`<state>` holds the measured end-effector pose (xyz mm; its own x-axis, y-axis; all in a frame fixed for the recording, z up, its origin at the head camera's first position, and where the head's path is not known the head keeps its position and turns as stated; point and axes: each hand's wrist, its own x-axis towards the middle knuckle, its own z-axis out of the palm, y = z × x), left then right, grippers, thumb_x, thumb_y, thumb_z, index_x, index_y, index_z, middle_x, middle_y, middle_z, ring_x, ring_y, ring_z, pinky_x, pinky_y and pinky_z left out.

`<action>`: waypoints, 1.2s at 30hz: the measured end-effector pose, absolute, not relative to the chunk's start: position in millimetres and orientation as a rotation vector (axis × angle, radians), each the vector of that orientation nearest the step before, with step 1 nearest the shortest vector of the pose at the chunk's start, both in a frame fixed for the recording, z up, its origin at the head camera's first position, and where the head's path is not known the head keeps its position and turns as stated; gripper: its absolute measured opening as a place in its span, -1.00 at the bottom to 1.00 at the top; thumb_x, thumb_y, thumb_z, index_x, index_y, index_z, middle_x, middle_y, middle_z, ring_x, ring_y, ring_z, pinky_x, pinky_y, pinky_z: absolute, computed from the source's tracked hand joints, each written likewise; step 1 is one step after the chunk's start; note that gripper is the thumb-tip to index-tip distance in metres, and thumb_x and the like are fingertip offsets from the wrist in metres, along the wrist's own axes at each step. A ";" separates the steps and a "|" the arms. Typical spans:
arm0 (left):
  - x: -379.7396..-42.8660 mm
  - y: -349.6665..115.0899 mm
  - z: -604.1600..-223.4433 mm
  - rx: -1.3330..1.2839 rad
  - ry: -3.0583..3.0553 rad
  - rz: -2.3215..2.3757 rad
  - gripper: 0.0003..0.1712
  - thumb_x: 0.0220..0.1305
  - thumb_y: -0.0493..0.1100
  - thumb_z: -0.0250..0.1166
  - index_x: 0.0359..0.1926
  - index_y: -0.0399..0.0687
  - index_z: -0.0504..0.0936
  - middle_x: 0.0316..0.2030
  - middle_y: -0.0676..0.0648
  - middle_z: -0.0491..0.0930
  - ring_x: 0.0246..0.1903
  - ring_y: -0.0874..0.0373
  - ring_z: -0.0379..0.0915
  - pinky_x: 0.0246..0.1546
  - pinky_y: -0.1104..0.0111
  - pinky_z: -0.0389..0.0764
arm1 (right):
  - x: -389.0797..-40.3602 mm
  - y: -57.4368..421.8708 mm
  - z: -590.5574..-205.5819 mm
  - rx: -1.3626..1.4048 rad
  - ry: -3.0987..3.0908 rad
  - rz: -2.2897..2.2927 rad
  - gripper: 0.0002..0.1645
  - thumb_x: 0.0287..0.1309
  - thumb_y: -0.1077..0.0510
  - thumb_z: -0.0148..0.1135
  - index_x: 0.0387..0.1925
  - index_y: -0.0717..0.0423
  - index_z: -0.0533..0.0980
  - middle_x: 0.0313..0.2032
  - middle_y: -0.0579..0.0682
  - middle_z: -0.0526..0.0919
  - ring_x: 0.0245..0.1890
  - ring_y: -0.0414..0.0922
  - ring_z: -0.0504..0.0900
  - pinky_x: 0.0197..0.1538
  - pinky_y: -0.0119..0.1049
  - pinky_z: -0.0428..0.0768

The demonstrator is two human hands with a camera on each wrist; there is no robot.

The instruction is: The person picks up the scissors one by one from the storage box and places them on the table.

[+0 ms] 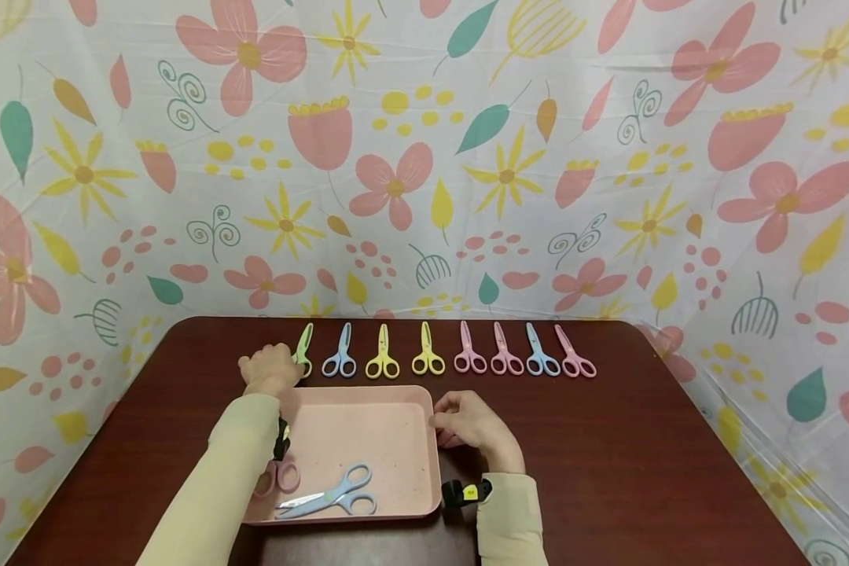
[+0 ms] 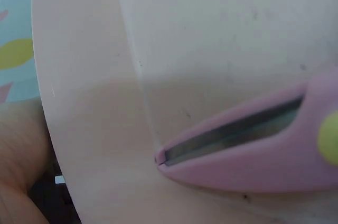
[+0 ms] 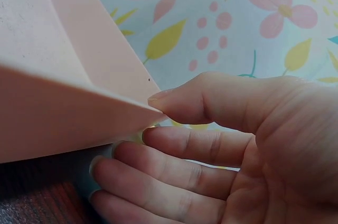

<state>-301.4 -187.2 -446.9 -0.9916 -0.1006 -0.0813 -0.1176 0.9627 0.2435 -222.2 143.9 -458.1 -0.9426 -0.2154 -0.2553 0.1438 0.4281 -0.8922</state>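
Note:
At the row's left end, my left hand (image 1: 270,368) is beside the green scissors (image 1: 303,346) and overlaps part of their handle; its fingertips are hidden. My right hand (image 1: 470,424) holds the pink tray (image 1: 428,464) by its far right corner. In the right wrist view the thumb (image 3: 179,100) lies on the rim with the other fingers bent below it. Inside the tray, blue scissors (image 1: 336,495) rest with blades slightly apart. Pink scissors (image 2: 248,150) lie there too, partly behind my left sleeve in the head view.
Several more scissors line the back of the dark table (image 1: 594,472), tips away: blue (image 1: 341,354), yellow (image 1: 384,355), pink (image 1: 470,350) and others, out to pink ones (image 1: 575,354) at the right end. A flowered cloth (image 1: 424,157) hangs behind.

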 end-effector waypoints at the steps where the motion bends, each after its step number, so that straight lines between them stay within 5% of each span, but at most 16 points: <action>1: -300.9 -188.0 -446.5 -0.162 3.043 0.390 -0.61 0.28 0.06 0.28 -0.48 -0.15 0.50 -0.44 -0.17 0.48 -0.32 -0.19 0.48 -0.10 -0.15 0.28 | -222.1 143.7 -457.8 -0.061 2.358 -1.516 -0.83 0.11 0.28 0.28 -0.26 0.30 0.54 -0.47 0.11 0.60 -0.49 0.05 0.68 -0.33 -0.08 0.65; 10: -300.4 -194.9 -441.0 -0.137 3.019 0.494 -0.58 0.27 0.10 0.28 -0.37 -0.21 0.53 -0.42 -0.20 0.52 -0.32 -0.25 0.49 -0.15 -0.18 0.37 | -221.3 143.0 -457.0 -0.050 2.360 -1.512 -0.82 0.12 0.26 0.29 -0.25 0.28 0.55 -0.45 0.13 0.61 -0.49 0.06 0.68 -0.34 -0.09 0.65; 26: -297.3 -215.8 -435.3 -0.127 2.993 0.510 -0.41 0.42 0.05 0.07 0.18 -0.37 0.45 -0.01 -0.45 0.51 -0.12 -0.40 0.47 -0.19 -0.18 0.46 | -223.3 143.9 -460.2 -0.042 2.379 -1.469 -0.84 0.14 0.24 0.28 -0.26 0.26 0.54 -0.49 0.09 0.63 -0.51 0.01 0.67 -0.35 -0.14 0.65; 36: -294.7 -234.4 -431.8 -0.095 2.989 0.532 -0.48 0.43 0.07 0.07 0.05 -0.35 0.52 -0.11 -0.36 0.55 -0.22 -0.29 0.51 -0.26 -0.10 0.47 | -222.7 143.0 -457.5 -0.029 2.372 -1.489 -0.84 0.14 0.26 0.29 -0.25 0.26 0.53 -0.48 0.11 0.62 -0.50 0.04 0.67 -0.34 -0.11 0.65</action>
<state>-294.7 -234.4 -431.8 -0.9926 -0.0433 -0.1131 -0.0796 0.9369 0.3403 -222.7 143.0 -457.5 -0.9423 -0.1949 -0.2723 0.1604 0.4511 -0.8779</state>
